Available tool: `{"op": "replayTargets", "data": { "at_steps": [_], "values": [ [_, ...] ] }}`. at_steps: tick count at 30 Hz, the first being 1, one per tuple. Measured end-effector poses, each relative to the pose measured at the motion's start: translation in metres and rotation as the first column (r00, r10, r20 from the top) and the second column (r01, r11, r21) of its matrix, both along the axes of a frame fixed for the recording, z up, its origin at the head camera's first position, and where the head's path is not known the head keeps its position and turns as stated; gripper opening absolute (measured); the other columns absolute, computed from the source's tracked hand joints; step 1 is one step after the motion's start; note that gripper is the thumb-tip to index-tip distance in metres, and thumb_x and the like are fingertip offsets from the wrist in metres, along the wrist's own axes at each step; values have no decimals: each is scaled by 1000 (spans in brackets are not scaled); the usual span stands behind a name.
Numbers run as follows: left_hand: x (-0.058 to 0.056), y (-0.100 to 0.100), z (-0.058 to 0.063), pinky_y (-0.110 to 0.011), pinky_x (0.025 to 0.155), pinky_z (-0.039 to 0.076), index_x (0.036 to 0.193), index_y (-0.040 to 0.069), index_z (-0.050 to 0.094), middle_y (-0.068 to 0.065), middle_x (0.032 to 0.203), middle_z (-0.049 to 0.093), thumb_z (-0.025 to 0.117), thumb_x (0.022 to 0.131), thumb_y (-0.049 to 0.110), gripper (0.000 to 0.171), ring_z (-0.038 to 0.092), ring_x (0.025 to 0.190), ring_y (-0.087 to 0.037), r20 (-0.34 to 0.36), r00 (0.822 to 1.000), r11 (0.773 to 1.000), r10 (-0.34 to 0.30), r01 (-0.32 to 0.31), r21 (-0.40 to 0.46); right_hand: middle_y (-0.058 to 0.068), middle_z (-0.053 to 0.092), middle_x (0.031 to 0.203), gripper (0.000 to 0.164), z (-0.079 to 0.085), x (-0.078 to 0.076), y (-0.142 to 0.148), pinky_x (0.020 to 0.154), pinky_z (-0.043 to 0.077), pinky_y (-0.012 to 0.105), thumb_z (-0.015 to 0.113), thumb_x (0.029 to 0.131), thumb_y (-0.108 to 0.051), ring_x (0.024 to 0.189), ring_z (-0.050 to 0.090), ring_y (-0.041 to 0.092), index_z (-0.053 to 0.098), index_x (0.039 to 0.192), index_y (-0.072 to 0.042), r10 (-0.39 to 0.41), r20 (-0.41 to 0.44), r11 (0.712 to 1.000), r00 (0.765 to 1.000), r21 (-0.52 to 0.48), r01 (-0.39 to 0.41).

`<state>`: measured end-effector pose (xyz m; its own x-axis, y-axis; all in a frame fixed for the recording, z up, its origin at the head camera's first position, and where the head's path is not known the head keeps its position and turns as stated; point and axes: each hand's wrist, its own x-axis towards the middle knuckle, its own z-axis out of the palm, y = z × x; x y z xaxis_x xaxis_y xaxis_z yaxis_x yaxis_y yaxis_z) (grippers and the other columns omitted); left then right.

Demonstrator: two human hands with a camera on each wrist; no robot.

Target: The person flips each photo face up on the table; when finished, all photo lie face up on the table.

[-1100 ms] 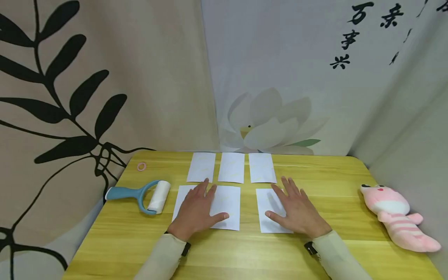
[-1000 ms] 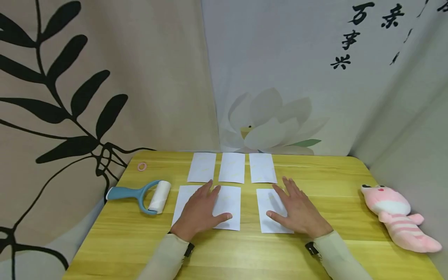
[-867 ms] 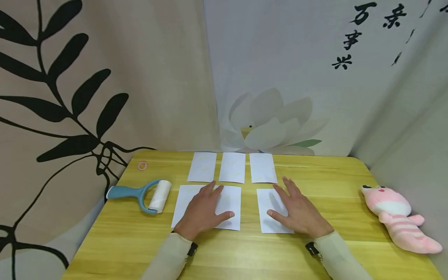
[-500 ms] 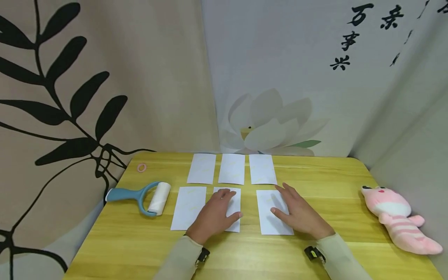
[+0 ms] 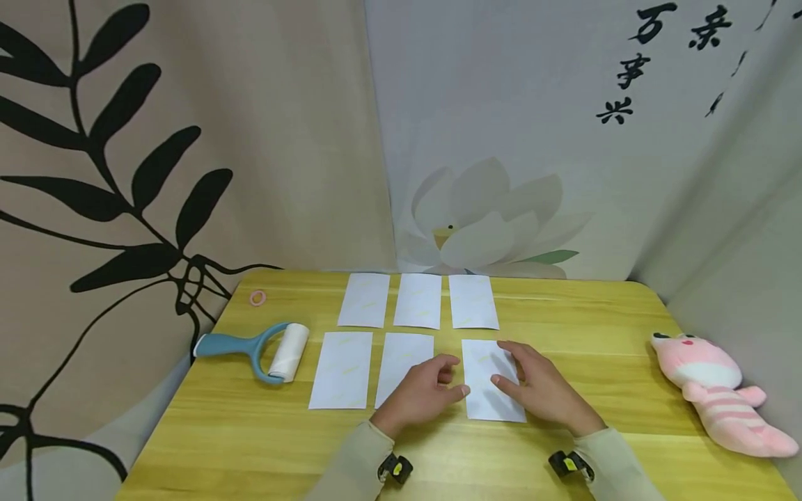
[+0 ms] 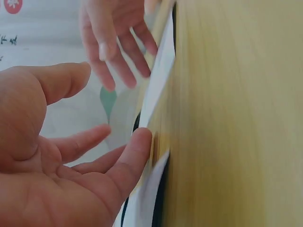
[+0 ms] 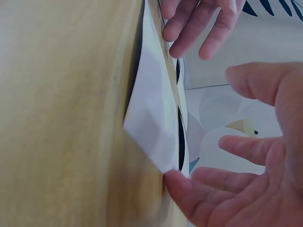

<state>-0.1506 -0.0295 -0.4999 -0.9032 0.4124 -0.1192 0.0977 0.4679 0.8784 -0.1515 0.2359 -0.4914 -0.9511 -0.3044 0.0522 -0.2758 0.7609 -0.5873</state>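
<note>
Left hand loosely curved, gripping nothing, over the front middle card, right hand relaxed, thumb and fingers apart, over the front right card, blue-handled lint roller lying left, pink plush toy far right

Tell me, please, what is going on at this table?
Six white sheets lie in two rows of three on a table. A person's right hand is over the near row's right sheet; the left hand is at that sheet's left edge. Neither grips anything. A blue-handled roller lies off to the left and a pink plush toy to the right.
</note>
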Motion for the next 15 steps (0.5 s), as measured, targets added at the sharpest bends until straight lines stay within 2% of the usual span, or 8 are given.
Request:
{"op": "replayTargets", "data": {
  "at_steps": [2, 5, 7, 10, 15],
  "values": [
    [2, 5, 0, -45, 102, 57, 148, 12, 59, -11, 133, 71, 73, 99, 41, 58, 68, 123, -24, 36, 999, 1000, 3, -4, 25, 17, 62, 139, 68, 0, 1, 1, 83, 55, 37, 74, 100, -42, 97, 63, 21, 50, 154, -7, 6, 21, 1000, 1000, -26, -6],
    [4, 9, 1, -45, 103, 56, 147, 11, 59, -9, 132, 71, 72, 99, 42, 58, 68, 122, -22, 59, 998, 999, 6, -9, 36, 20, 59, 146, 69, -3, 2, 1, 91, 62, 42, 78, 98, -36, 115, 68, 31, 50, 153, -5, 31, 47, 996, 998, -81, -27],
    [4, 10, 2, -45, 105, 55, 146, 10, 59, -9, 134, 70, 72, 100, 41, 57, 68, 122, -21, 72, 997, 999, 12, -15, 50, 21, 56, 152, 70, -6, 2, 2, 98, 61, 45, 79, 97, -32, 127, 65, 37, 50, 154, -4, 59, 50, 993, 997, -102, -53],
    [4, 12, 3, -45, 106, 54, 146, 8, 59, -10, 138, 69, 71, 101, 39, 55, 66, 124, -22, 101, 995, 996, 20, -29, 88, 20, 55, 153, 73, -8, 2, 2, 101, 59, 47, 84, 93, -26, 134, 60, 40, 50, 153, -2, 89, 49, 989, 995, -124, -82],
    [4, 16, 3, -46, 109, 54, 145, 4, 58, -11, 142, 66, 71, 102, 33, 53, 65, 128, -26, 143, 989, 986, 31, -53, 156, 21, 54, 154, 83, -9, 5, 2, 107, 55, 54, 94, 81, -29, 134, 59, 41, 54, 149, -5, 102, 23, 994, 994, -40, -101]
  ]
}}
